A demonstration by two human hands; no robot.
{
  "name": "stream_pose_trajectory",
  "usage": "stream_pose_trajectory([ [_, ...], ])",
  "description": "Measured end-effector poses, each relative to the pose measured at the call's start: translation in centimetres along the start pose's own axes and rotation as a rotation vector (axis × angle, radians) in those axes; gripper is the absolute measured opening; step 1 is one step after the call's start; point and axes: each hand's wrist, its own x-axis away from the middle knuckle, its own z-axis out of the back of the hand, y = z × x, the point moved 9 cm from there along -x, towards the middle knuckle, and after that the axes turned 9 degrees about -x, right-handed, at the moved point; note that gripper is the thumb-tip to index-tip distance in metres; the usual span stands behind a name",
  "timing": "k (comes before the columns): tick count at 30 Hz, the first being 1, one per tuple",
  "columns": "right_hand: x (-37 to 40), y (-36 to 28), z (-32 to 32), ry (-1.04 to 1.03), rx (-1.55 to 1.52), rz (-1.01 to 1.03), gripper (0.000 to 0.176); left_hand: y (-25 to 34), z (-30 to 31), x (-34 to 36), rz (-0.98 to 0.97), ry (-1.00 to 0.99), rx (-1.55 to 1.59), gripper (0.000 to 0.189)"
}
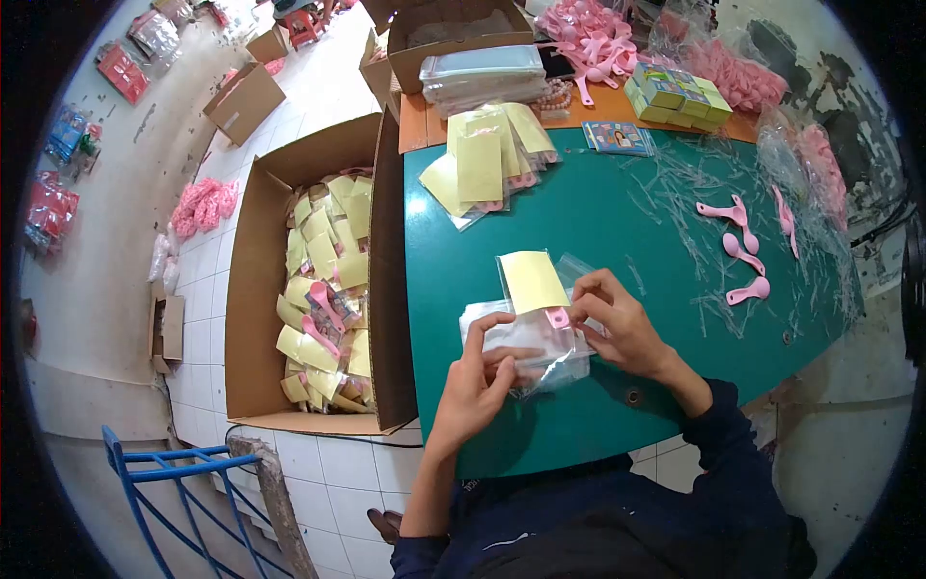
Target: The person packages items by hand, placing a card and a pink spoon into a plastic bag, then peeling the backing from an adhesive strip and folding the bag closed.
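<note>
Over the green table, a pale yellow card [535, 281] sits in a clear plastic bag [555, 372]. The holed end of a pink scoop [558, 317] shows just below the card. My left hand [475, 378] has its thumb and fingers round the bag's lower left part, index finger raised apart; some fingertips show through the plastic. With bent fingers, my right hand [617, 323] pinches the bag's right edge beside the scoop end. Beneath both hands lies a stack of clear bags [479, 311]. Exactly where the right fingertips meet the plastic is partly hidden.
Left of the table [444, 405] stands an open carton [241, 338] of packed cards and scoops. Packed bags [479, 164] lie at the back. Loose pink scoops [748, 290] and plastic strips [685, 222] cover the right side. Small yellow boxes [675, 96] stand behind.
</note>
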Motion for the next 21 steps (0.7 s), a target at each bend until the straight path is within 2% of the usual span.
stream_pose_trajectory([
  [1,0.0,0.1,0.0,-0.010,-0.018,-0.001,0.023,0.5,0.5,0.0,-0.001,0.092,-0.302,0.030],
  [4,0.3,0.3,0.0,-0.036,-0.073,-0.026,0.020,1.1,-0.5,-0.2,-0.213,0.116,-0.454,0.028],
  [5,0.2,0.3,0.2,-0.042,-0.084,-0.040,0.019,0.8,-0.8,-0.4,-0.186,0.085,-0.452,0.020],
  [10,0.4,0.5,0.5,-0.024,-0.202,-0.162,0.014,0.1,0.3,-0.6,-0.126,0.181,-0.427,0.012],
  [12,0.7,1.0,0.1,-0.014,-0.357,-0.285,0.011,-0.2,0.5,-0.6,-0.100,0.186,-0.395,0.012],
  [15,1.3,2.9,-0.1,0.000,-0.383,-0.359,0.010,-0.7,0.5,-0.7,-0.066,0.184,-0.371,0.013],
  [18,2.5,5.7,-1.9,0.062,-0.693,-0.546,0.012,-0.3,0.4,-0.7,-0.079,0.189,-0.423,0.013],
  [21,2.7,5.9,-2.2,0.124,-0.756,-0.639,0.013,-0.8,0.7,-0.8,-0.032,0.204,-0.418,0.014],
])
